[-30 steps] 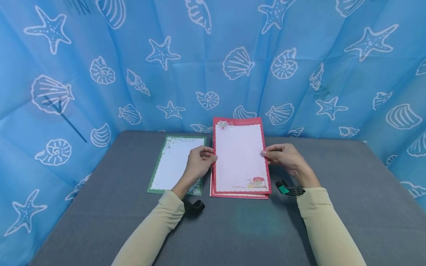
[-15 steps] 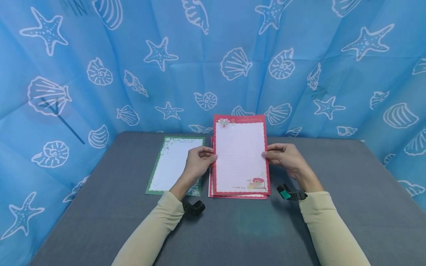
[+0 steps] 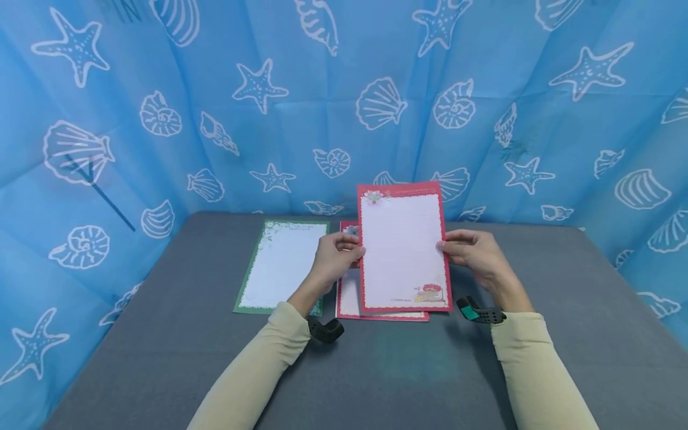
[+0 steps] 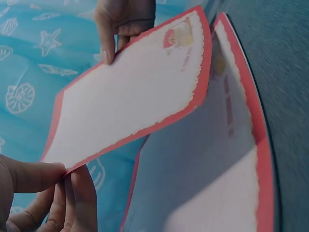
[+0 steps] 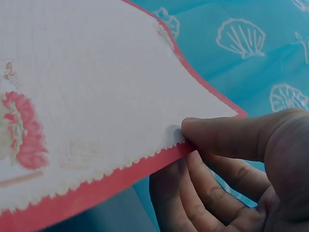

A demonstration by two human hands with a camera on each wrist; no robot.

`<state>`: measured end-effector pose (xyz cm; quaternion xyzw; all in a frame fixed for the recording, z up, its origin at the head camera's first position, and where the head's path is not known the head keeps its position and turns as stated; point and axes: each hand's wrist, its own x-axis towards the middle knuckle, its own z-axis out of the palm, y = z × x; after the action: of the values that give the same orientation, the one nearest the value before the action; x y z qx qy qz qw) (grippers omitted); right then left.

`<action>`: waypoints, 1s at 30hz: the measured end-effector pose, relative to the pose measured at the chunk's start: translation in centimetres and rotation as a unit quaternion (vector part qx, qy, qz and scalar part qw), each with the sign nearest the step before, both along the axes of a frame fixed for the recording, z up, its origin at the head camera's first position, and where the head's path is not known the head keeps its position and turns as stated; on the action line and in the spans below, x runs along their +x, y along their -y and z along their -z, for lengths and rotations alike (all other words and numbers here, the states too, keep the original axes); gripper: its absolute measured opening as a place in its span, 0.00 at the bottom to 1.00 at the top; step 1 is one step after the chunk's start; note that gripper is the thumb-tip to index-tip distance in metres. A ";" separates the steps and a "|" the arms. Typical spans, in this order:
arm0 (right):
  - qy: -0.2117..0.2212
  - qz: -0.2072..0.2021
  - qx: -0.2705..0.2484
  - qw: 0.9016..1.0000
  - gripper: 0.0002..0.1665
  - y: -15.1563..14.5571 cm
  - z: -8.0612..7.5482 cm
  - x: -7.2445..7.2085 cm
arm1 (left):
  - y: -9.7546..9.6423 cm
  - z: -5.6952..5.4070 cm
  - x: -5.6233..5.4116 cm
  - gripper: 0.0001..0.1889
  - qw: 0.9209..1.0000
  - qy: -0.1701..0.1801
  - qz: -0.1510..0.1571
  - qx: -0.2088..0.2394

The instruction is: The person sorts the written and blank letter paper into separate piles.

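Observation:
A sheet of red-bordered letter paper (image 3: 403, 251) is held up between both hands, with flowers at its top left corner and a small red picture at its bottom right. My left hand (image 3: 338, 260) pinches its left edge, thumb in front and fingers behind. On the opposite edge my right hand (image 3: 475, 260) pinches it the same way, thumb (image 5: 217, 137) on the printed face. Beneath the raised sheet lies more red-bordered paper (image 3: 349, 298), partly covered by it in the head view; in the left wrist view a gap shows between the raised sheet (image 4: 130, 92) and the lower paper (image 4: 207, 183).
Left of the red paper, a green-bordered sheet (image 3: 279, 263) lies flat, partly behind the left hand and wrist. Grey cloth covers the table (image 3: 161, 346). A blue curtain (image 3: 322, 119) with white shells and starfish hangs behind the table's far edge. Each wrist wears a black band.
Both hands have lifted the red-bordered sheet slightly and carried it to the right, uncovering more of the red-bordered paper below at its left side. The green-bordered sheet stays in place.

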<state>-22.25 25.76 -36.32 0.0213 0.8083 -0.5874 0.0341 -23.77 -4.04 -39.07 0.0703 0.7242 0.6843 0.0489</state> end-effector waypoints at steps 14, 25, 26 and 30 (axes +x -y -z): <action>0.049 0.070 0.059 0.995 0.39 -4.1 0.3 0.1 | -6.3 -0.1 -1.0 0.08 0.998 0.062 -0.017 -0.011; 0.105 0.116 0.077 0.985 0.44 -6.9 0.6 1.0 | -11.1 -0.3 -0.8 0.05 0.991 0.095 -0.060 -0.076; 0.106 0.120 0.077 0.984 0.44 -7.1 0.7 1.1 | -11.5 -0.3 -0.7 0.05 0.990 0.096 -0.064 -0.080; 0.109 0.140 0.090 0.980 0.43 -7.9 1.0 1.3 | -12.9 -0.3 -0.6 0.07 0.987 0.102 -0.074 -0.097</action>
<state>-20.97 33.65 -37.34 0.2006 0.8384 -0.5055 0.0374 -24.34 8.84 -38.73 -0.0585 0.7817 0.6159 0.0783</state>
